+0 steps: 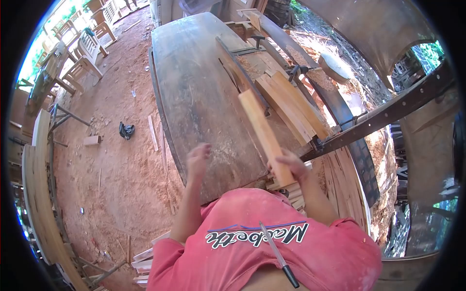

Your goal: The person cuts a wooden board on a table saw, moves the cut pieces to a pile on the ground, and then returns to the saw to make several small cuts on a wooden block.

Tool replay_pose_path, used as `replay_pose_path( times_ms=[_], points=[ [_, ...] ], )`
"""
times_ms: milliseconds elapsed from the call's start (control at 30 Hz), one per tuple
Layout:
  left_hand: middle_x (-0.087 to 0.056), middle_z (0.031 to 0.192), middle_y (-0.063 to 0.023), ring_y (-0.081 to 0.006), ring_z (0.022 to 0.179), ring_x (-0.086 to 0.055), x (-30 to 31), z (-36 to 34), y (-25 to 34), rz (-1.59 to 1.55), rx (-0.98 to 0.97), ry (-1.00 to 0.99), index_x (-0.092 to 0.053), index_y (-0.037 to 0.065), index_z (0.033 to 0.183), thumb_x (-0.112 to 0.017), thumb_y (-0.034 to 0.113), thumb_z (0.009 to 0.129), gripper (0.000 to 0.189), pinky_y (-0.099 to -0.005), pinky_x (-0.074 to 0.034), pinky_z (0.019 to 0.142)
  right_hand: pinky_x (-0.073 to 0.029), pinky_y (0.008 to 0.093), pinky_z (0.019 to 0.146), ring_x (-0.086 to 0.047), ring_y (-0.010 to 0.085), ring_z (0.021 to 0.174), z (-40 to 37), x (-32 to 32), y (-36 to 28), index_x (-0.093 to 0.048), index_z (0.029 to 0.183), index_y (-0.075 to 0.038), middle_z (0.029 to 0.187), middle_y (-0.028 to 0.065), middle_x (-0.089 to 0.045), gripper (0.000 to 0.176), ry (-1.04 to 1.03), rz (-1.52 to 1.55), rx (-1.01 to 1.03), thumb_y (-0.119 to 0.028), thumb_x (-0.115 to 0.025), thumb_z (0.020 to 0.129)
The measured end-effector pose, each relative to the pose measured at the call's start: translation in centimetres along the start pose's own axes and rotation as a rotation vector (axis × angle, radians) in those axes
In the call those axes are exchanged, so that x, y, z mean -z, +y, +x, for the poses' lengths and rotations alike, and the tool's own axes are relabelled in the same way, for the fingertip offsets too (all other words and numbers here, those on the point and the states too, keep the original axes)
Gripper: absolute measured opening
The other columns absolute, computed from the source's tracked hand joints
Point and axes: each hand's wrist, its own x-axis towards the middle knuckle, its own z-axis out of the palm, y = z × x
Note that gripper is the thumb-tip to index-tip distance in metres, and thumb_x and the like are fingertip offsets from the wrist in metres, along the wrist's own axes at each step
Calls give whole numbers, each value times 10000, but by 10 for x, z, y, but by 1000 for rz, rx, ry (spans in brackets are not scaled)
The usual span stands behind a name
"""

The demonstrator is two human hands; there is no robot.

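Note:
My right hand [290,166] is wrapped round the near end of a wooden plank [262,128], which slants up and away over the right part of a dusty worktable [194,82]. The plank's far end lies close to a dark metal strip on the table. Over the table's near left edge is my left hand [198,159], apart from the plank. Motion blurs its fingers, so I cannot make out whether they are curled or spread, and nothing shows in them.
Several cut boards [286,104] lie at the table's right, beside dark metal clamps [297,70]. A dark beam [378,114] juts in from the right. On the dirt floor at the left are a black plastic bag [126,131] and a wood block [92,140]. Wooden chairs [87,63] stand beyond.

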Motion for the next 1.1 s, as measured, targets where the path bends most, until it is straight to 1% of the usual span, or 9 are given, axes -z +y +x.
replay_pose_path(
  times_ms=[100,167,233,300,367,500,567,833,1100],
  points=[
    [-696,1070,-128,-171,1010,-639,-63,1,9,-48,259,-494,-711,-7,1092,-580,402,989,442,-331,-501,842,-571,322,611,-671,217,684,3,-10,22,-494,1274,0,933,166,-671,469,8,8,-91,-306,-629,945],
    [-717,1007,-126,-204,957,-673,-102,-3,21,-257,417,-488,-707,-19,1085,-648,344,938,396,-357,-528,820,-571,329,612,-679,224,692,16,1,39,-531,1244,3,957,175,-681,412,-104,279,-213,-295,-588,965],
    [-723,952,-123,-222,896,-687,-122,14,-1,-59,302,-454,-711,-26,1043,-679,329,904,382,-366,-538,794,-552,318,602,-686,218,782,18,6,41,-548,1267,18,1045,188,-678,450,-122,255,-242,-331,-563,984],
    [-730,897,-120,-240,835,-701,-137,22,8,121,182,-400,-714,-32,1002,-710,314,870,370,-375,-547,769,-558,321,709,-675,205,898,20,6,38,-512,1316,24,1105,211,-655,531,278,-518,-82,-347,-625,954],
    [-724,818,-167,-300,756,-712,-144,14,45,338,-44,-256,-705,-51,920,-737,345,829,407,-397,-552,732,-536,335,801,-635,206,1034,0,-6,22,-500,1348,45,1197,202,-623,626,311,-548,-108,-359,-693,910],
    [-687,1117,-272,-360,1050,-676,-161,36,38,495,-4,-291,-684,-116,1016,-692,349,877,486,-411,-520,914,-463,457,990,-576,400,1156,-19,-11,24,-378,1466,26,1291,304,-529,814,453,-1175,162,-343,-748,842],
    [-533,1361,-320,-414,1158,-610,-170,48,-3,459,-277,-311,-678,-136,960,-652,341,901,482,-422,-482,984,-453,506,995,-541,480,1174,-23,-29,18,-298,1527,-53,1254,330,-527,830,542,-1377,48,-286,-721,852],
    [-144,1592,-312,-427,1303,-481,-180,72,-19,524,-370,-554,-682,-113,842,-518,326,986,490,-531,-160,1210,-481,557,845,-604,502,918,0,-8,22,-306,1545,-134,963,312,-587,724,525,-1511,98,-234,-623,902],
    [-66,1573,-379,-446,1427,-303,-186,82,-18,509,-375,-563,-700,-90,851,-497,317,995,477,-538,-143,1211,-489,576,768,-602,493,822,17,0,12,-306,1541,-115,884,298,-585,739,477,-1625,118,-216,-631,885]
  ],
)
